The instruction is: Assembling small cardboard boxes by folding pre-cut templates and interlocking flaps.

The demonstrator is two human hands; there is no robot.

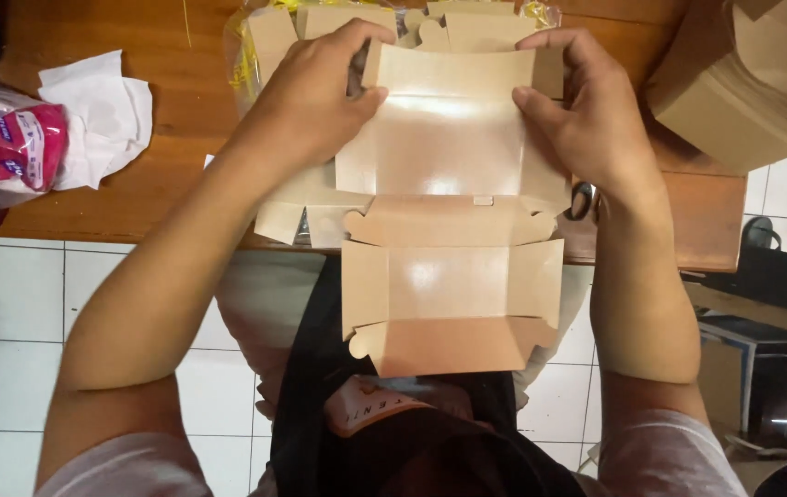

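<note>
Head view: a flat kraft cardboard box blank (pixel 449 212), glossy on its inner face, lies half on the wooden desk (pixel 182 110) and half over its near edge, the lower panels hanging toward the person's lap at six o'clock. The left hand (pixel 320 92) pinches the upper left side flap at about ten o'clock of the blank, thumb on the glossy panel and fingers curled behind the flap, so that grip is closed on the blank. The right hand (pixel 587 115) does the same at two o'clock, thumb pressing the right edge and fingers wrapped over the flap.

Beneath the blank, a plastic-wrapped stack of more blanks (pixel 338 23) sits at twelve o'clock, and a pile of folded boxes (pixel 743 83) stands at two o'clock on the desk corner. Crumpled white paper (pixel 99 110) and a red and white plastic packet (pixel 2 143) lie at nine o'clock.

The likely trouble, as I judge it: the overhanging half is unsupported (nothing below but floor tiles), so uneven pressure from the two thumbs could skew the creases or let the blank slide off the edge. The rounded locking tabs could also bend if forced askew.
</note>
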